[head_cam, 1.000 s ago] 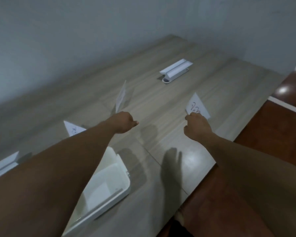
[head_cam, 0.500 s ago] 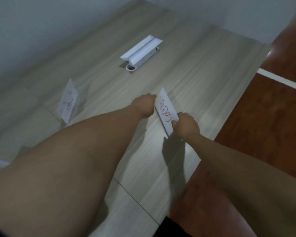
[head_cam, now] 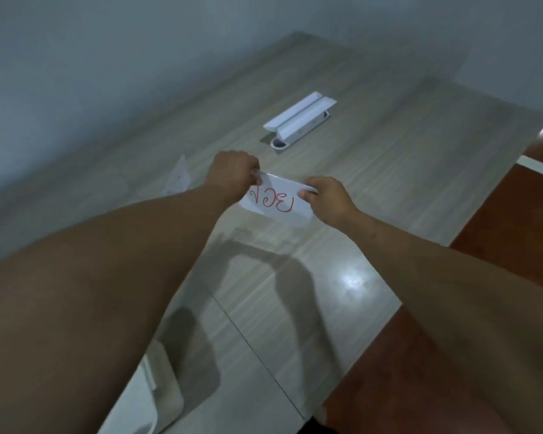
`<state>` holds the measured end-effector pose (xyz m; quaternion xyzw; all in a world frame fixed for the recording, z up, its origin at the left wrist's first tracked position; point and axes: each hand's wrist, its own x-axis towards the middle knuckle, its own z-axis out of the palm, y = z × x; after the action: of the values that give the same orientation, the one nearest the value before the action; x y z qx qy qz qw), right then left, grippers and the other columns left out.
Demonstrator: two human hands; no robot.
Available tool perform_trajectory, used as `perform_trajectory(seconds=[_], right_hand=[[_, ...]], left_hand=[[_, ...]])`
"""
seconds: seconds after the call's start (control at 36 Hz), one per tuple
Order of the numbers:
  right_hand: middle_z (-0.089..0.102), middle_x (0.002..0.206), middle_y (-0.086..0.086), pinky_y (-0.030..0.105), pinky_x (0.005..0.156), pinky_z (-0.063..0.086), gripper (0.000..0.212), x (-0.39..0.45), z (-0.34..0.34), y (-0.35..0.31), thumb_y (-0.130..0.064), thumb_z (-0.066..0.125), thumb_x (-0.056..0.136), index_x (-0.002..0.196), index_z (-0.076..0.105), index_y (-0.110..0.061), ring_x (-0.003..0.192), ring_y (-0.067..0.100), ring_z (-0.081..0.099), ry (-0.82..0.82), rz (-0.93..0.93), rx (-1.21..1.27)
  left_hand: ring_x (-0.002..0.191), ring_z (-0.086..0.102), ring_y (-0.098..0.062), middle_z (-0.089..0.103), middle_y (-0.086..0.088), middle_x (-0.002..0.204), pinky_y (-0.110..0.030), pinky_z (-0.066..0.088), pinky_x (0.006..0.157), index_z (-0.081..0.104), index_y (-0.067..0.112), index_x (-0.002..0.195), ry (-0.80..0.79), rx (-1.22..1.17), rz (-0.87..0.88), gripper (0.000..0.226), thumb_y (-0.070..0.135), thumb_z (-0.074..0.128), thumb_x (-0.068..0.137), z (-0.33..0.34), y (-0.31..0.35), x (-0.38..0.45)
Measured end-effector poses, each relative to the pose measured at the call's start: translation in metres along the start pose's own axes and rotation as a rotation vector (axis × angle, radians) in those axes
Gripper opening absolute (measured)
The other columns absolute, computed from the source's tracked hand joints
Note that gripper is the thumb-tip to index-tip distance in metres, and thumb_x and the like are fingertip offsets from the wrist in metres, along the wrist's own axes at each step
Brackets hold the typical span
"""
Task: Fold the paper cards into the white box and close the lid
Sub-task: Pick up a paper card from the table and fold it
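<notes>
A white paper card (head_cam: 275, 202) with red handwriting hangs above the wooden table (head_cam: 373, 170), folded along its top edge. My left hand (head_cam: 231, 173) pinches its upper left corner and my right hand (head_cam: 328, 200) pinches its upper right end. Another white folded card (head_cam: 177, 180) stands on the table to the left, blurred. A corner of the white box (head_cam: 152, 399) shows at the bottom left, mostly hidden under my left forearm.
A white folded card or stand (head_cam: 300, 119) lies over a round cable hole farther back on the table. The table's right edge drops to a reddish-brown floor (head_cam: 499, 214). A grey wall runs behind the table.
The card has turned from upright on edge to level in front of me, writing now facing me. My left hand took hold of its left end, and the view shifted.
</notes>
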<state>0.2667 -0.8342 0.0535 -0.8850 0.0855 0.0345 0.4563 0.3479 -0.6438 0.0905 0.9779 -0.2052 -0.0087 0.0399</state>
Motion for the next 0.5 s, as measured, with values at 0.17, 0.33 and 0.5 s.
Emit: perform_trajectory(seconds=[0.17,0.33,0.5], right_hand=[[0.069,0.097,0.009,0.029,0.073,0.048,0.02,-0.033,0.037,-0.074,-0.018,0.06,0.094,0.107,0.07,-0.007,0.088,0.021,0.063,-0.104,-0.146,-0.032],[0.071,0.11,0.012,0.033,0.081,0.05,0.023,-0.098,0.09,-0.137,-0.017,0.061,0.092,0.111,0.069,-0.007,0.099,0.025,0.065,-0.113,-0.339,-0.071],[0.069,0.117,0.013,0.02,0.079,0.048,0.026,-0.164,0.15,-0.175,-0.011,0.062,0.091,0.115,0.069,-0.006,0.097,0.019,0.061,-0.158,-0.456,0.003]], left_hand=[[0.1,0.064,-0.03,0.073,-0.011,0.107,-0.03,0.044,0.079,0.074,0.012,0.103,0.011,-0.214,-0.188,0.026,0.028,0.072,0.082,-0.053,-0.064,-0.094],[0.099,0.066,-0.027,0.074,-0.008,0.103,-0.031,0.048,0.081,0.076,0.013,0.1,0.138,-0.3,-0.332,0.026,0.028,0.074,0.079,-0.088,-0.107,-0.218],[0.093,0.07,-0.025,0.077,-0.008,0.097,-0.034,0.054,0.083,0.078,0.014,0.096,0.213,-0.38,-0.472,0.025,0.028,0.076,0.075,-0.097,-0.141,-0.338]])
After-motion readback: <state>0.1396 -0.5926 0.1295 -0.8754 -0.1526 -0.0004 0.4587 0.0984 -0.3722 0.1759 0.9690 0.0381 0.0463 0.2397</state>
